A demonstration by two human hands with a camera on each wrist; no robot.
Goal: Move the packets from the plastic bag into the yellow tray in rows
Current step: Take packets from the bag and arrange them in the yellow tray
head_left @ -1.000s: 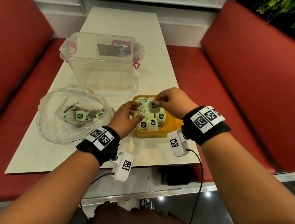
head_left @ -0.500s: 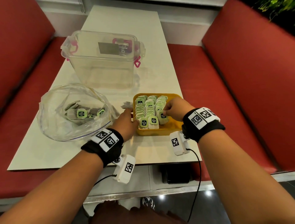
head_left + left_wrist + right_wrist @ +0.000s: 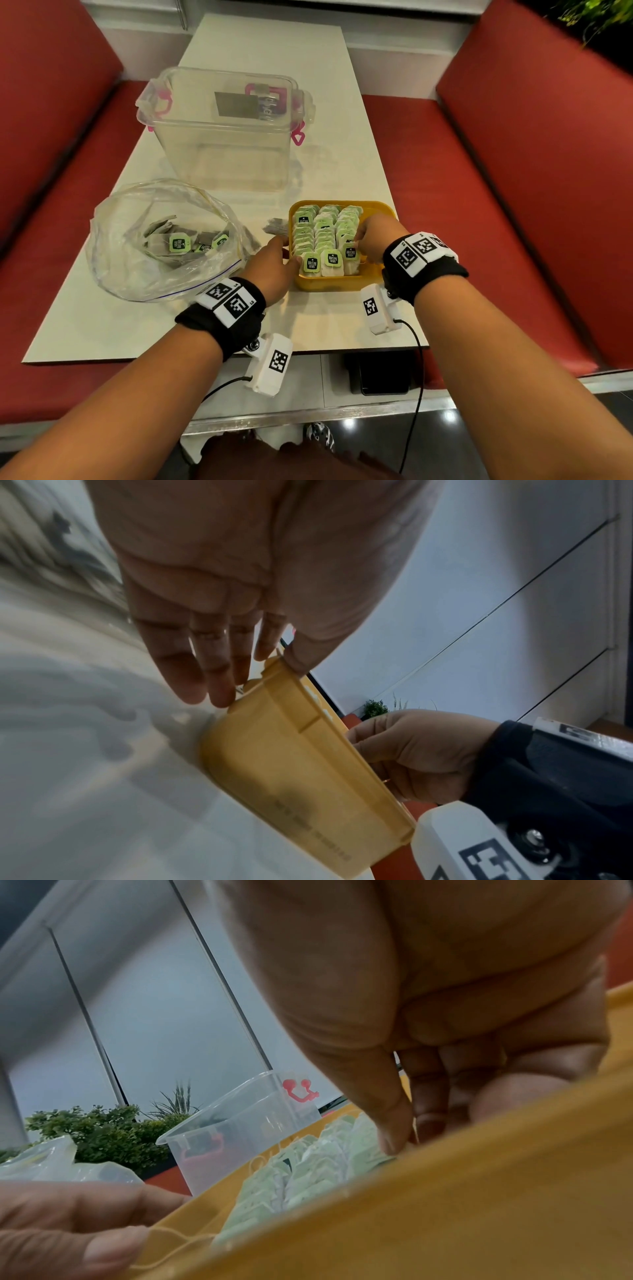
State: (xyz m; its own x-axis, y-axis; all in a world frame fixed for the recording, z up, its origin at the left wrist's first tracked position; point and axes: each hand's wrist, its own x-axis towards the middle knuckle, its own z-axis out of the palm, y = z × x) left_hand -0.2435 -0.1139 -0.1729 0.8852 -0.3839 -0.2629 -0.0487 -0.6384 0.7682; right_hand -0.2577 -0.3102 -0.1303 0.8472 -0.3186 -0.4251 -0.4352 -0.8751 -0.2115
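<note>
The right hand (image 3: 371,240) pinched a green-labelled paper packet (image 3: 350,255) in the yellow plastic tray (image 3: 375,274); the left hand (image 3: 272,270), fingers straight, pressed the tray's nine-o'clock wall. The clear plastic bag (image 3: 137,274) lay on the white counter (image 3: 85,325) at nine o'clock.

Right hand (image 3: 371,240) pinches packet (image 3: 350,255) in yellow tray (image 3: 373,275).

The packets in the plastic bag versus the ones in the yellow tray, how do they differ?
The packets in the plastic bag lie in a loose jumble at all angles; the packets in the yellow tray stand packed in three neat rows. The bag's pile is small; the tray holds many more. The right hand touches a tray packet; nothing touches the bag's. Both show green labels.
</note>
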